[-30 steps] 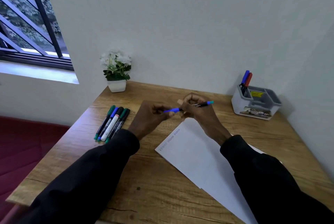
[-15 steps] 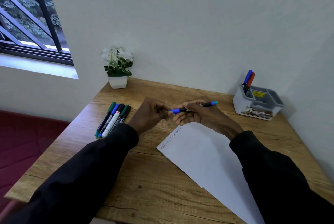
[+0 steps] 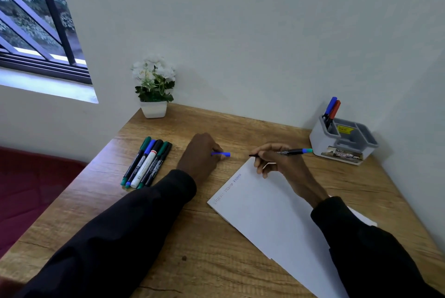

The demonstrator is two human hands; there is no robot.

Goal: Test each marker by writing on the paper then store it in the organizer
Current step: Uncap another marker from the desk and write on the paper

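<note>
My right hand [image 3: 277, 158] grips an uncapped black marker with a blue end [image 3: 292, 152], its tip just above the far corner of the white paper [image 3: 277, 213]. The blue cap [image 3: 221, 154] sticks out of my left hand [image 3: 199, 153], which rests on the desk left of the paper. Faint words run along the paper's left edge. Several markers [image 3: 147, 163] lie side by side on the desk's left. The grey organizer [image 3: 344, 140] stands at the back right with a blue and a red marker [image 3: 331, 108] upright in it.
A small white pot of flowers [image 3: 154, 88] stands at the back left corner of the wooden desk [image 3: 216, 261]. A wall runs behind and to the right. The barred window is at the upper left; a red surface lies below the desk's left edge.
The hands were together on the capped marker; now they are apart, the cap off in my left hand and the marker lowered to the paper's corner in my right.
</note>
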